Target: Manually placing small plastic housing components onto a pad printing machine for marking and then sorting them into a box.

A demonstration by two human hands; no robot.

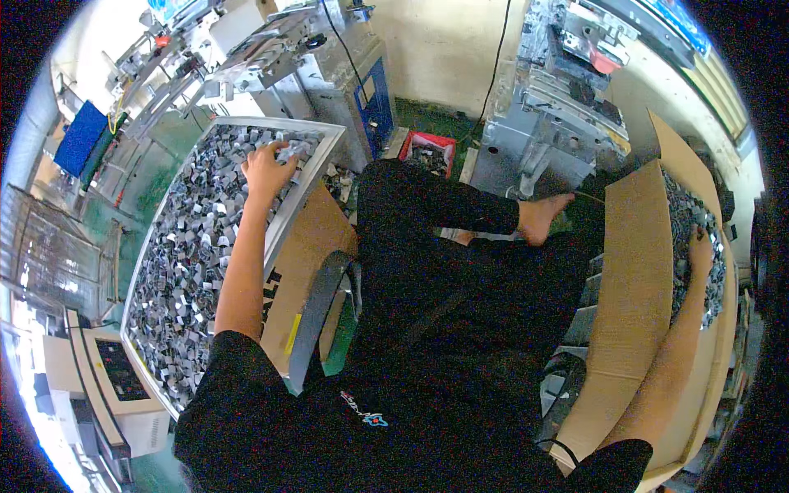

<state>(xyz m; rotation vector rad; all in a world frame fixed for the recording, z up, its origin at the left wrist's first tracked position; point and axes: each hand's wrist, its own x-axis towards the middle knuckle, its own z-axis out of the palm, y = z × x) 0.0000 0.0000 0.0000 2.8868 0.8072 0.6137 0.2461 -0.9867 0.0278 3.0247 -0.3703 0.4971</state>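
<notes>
we have our left hand [269,171] over grey pieces [185,255] in a pale-rimmed tray [329,143], our right hand [701,253] inside a cardboard box [633,271].

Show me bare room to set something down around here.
A bare-looking patch of green floor lies between the tray's rim and the grey metal rack. Crowded: small grey pieces surround the left hand in the tray and the right hand in the carton.

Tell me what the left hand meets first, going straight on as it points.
The left hand would likely meet the grey pieces heaped in the tray, almost at once; its exact height above them is unclear.
</notes>
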